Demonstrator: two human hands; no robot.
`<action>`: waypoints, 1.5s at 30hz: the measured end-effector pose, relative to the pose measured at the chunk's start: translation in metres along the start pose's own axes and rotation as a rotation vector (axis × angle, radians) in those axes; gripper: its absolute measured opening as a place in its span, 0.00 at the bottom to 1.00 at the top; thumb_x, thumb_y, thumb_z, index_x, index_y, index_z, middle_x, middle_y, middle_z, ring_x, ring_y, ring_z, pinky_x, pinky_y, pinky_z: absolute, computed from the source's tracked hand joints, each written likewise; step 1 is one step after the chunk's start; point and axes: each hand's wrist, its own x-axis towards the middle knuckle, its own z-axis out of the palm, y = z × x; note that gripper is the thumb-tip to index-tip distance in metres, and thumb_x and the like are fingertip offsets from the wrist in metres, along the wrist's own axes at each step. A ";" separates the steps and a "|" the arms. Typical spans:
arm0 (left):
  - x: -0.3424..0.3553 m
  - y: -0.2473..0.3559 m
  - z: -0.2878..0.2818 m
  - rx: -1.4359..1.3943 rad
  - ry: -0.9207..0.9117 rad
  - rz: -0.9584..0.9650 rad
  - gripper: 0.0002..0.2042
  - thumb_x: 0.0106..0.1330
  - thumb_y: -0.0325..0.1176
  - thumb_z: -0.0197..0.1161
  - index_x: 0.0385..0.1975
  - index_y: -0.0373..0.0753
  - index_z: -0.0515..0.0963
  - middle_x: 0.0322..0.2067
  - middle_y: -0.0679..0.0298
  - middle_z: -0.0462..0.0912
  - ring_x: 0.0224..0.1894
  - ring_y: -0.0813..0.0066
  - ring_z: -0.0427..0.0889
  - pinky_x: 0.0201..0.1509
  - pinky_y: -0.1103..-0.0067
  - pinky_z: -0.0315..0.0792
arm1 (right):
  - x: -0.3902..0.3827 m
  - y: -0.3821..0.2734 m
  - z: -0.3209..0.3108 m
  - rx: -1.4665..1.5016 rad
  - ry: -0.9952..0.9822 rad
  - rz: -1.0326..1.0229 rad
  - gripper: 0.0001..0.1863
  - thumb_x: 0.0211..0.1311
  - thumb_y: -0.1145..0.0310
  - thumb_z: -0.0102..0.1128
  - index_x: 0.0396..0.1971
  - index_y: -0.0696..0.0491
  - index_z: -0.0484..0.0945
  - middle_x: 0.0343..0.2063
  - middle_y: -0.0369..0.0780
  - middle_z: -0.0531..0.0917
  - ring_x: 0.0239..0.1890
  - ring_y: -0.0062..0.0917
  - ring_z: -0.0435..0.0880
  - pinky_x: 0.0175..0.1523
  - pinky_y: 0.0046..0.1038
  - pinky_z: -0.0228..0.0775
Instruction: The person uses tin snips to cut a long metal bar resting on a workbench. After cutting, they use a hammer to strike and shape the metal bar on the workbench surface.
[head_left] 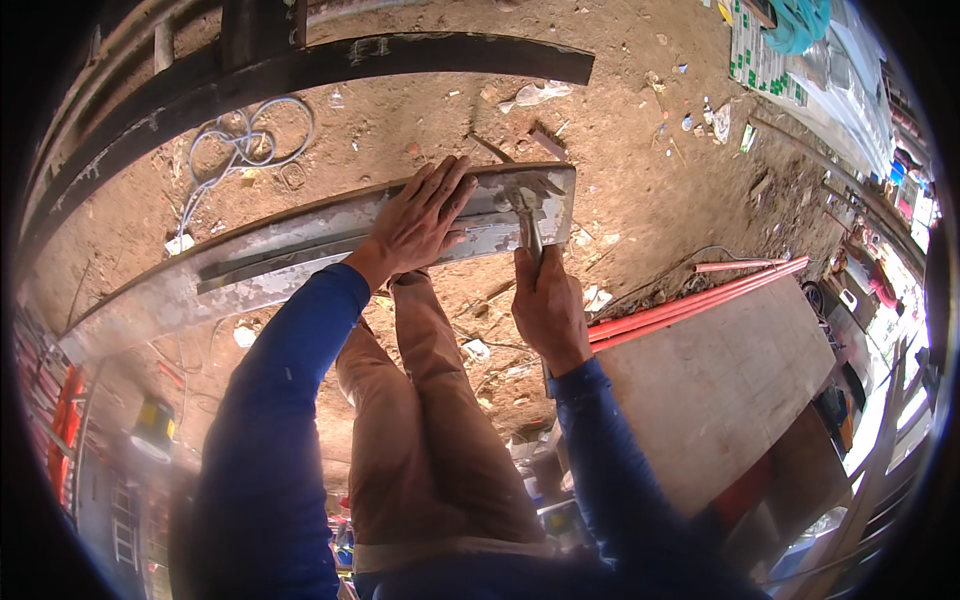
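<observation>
Two blue-sleeved arms rise from six o'clock. The left hand (420,220) lies flat, fingers spread toward one o'clock, on the grey metal beam (300,250). The right hand (548,305) is fisted round a metal tool (527,215) (its head on the beam's right end). Beneath lies bare dirt ground (640,170). The beam's long axis runs eight to two o'clock.

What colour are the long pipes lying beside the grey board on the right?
Red-orange; the pipes show best in the head view, along the upper edge of the board.
</observation>
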 end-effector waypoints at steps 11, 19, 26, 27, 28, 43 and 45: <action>0.004 0.004 0.006 0.054 -0.143 -0.080 0.47 0.78 0.69 0.57 0.89 0.44 0.58 0.90 0.56 0.51 0.90 0.54 0.53 0.91 0.50 0.46 | 0.011 0.003 0.025 -0.083 -0.089 0.026 0.22 0.88 0.52 0.53 0.46 0.61 0.70 0.28 0.66 0.86 0.36 0.70 0.86 0.42 0.66 0.74; 0.004 0.003 0.004 0.046 -0.144 -0.083 0.48 0.75 0.68 0.62 0.88 0.45 0.60 0.89 0.56 0.53 0.89 0.54 0.55 0.88 0.46 0.51 | -0.003 0.009 0.042 -0.061 -0.057 0.014 0.19 0.88 0.55 0.54 0.46 0.59 0.69 0.25 0.65 0.84 0.33 0.69 0.85 0.35 0.66 0.72; -0.001 0.004 0.005 0.027 -0.105 -0.076 0.48 0.72 0.66 0.68 0.86 0.44 0.64 0.88 0.54 0.55 0.87 0.53 0.57 0.87 0.43 0.52 | -0.007 -0.020 0.023 0.057 -0.079 0.075 0.20 0.88 0.54 0.54 0.45 0.59 0.68 0.24 0.66 0.84 0.33 0.70 0.85 0.35 0.66 0.72; 0.000 0.005 0.006 0.036 -0.137 -0.072 0.49 0.72 0.67 0.66 0.87 0.44 0.62 0.88 0.55 0.53 0.88 0.53 0.56 0.87 0.43 0.52 | -0.009 -0.006 0.038 -0.059 -0.110 0.089 0.20 0.88 0.54 0.54 0.45 0.58 0.68 0.26 0.67 0.84 0.34 0.71 0.84 0.37 0.68 0.72; 0.003 0.003 0.007 0.051 -0.167 -0.073 0.49 0.73 0.67 0.65 0.88 0.45 0.60 0.89 0.55 0.52 0.88 0.52 0.54 0.87 0.44 0.52 | -0.005 -0.004 0.048 -0.058 -0.101 0.066 0.20 0.88 0.54 0.53 0.46 0.59 0.68 0.27 0.67 0.85 0.35 0.72 0.84 0.38 0.69 0.73; 0.000 0.013 -0.011 -0.193 -0.047 -0.057 0.52 0.75 0.66 0.64 0.86 0.31 0.58 0.87 0.43 0.53 0.89 0.44 0.52 0.91 0.51 0.47 | -0.037 0.068 0.005 -0.007 0.203 0.125 0.20 0.89 0.53 0.53 0.46 0.58 0.71 0.28 0.63 0.85 0.34 0.68 0.85 0.36 0.65 0.70; 0.011 0.020 -0.023 -0.209 -0.042 0.025 0.51 0.76 0.66 0.62 0.85 0.29 0.58 0.87 0.41 0.54 0.89 0.43 0.52 0.92 0.53 0.46 | -0.034 0.074 -0.002 -0.011 0.240 0.123 0.20 0.89 0.53 0.53 0.46 0.58 0.72 0.28 0.62 0.85 0.33 0.68 0.85 0.37 0.65 0.71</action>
